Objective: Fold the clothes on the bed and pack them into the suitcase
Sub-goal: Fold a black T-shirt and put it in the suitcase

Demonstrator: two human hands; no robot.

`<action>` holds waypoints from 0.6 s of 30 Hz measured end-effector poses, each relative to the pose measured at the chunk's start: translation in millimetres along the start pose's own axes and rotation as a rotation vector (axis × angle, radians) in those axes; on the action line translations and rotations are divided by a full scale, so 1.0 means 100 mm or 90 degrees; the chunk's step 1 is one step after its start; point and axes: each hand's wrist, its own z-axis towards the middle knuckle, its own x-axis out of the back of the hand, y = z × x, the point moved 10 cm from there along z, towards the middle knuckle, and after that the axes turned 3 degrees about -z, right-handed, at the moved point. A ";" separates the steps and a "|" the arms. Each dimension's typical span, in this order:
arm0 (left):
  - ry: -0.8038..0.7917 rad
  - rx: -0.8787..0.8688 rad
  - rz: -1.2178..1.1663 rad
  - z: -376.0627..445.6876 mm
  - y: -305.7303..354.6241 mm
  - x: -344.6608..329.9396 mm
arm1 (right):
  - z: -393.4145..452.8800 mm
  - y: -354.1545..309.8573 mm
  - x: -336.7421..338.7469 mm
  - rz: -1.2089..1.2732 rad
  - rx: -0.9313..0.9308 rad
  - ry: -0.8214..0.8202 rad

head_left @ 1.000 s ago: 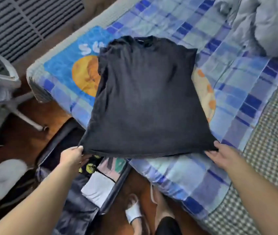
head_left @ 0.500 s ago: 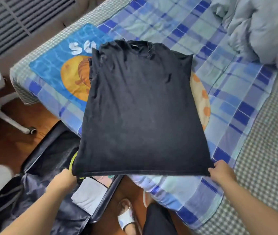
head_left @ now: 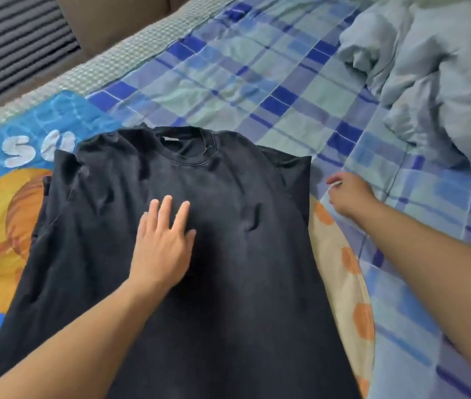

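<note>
Hands first: left hand [head_left: 163, 245] lies flat on the black T-shirt [head_left: 205, 283]; right hand [head_left: 347, 194], blurry, maybe loosely curled, holds nothing. Smooth wrinkles toward the bed [head_left: 228, 82] edge before folding.

We see soft, even light across the frame, without glare. The right hand [head_left: 348, 194] is smeared by motion blur; the left hand [head_left: 163, 243] casts a faint shadow on the black shirt [head_left: 228, 283]. Wide-angle distortion bends the edges, and the upper left lies dimmer.
</note>
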 end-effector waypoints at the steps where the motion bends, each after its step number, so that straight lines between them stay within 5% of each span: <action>1: 0.003 0.030 0.024 0.16 -0.08 -0.15 | 0.22 -0.08 -0.08 0.041 0.011 -0.004; 6: 0.027 0.091 0.058 0.36 -0.20 -0.63 | 0.78 -0.30 -0.67 0.342 -0.005 -0.120; 9: 0.031 0.096 0.059 0.35 -0.22 -0.67 | 0.73 -0.31 -0.81 0.341 -0.037 -0.135; 13: 0.014 0.107 0.067 0.35 -0.22 -0.66 | 0.27 -0.05 0.00 0.419 -0.149 0.237; 16: 0.007 0.105 0.065 0.37 -0.19 -0.65 | -0.57 -0.46 0.58 0.305 0.075 0.519; 18: 0.013 0.103 0.075 0.38 -0.19 -0.65 | -0.59 -0.83 0.36 0.196 0.212 0.468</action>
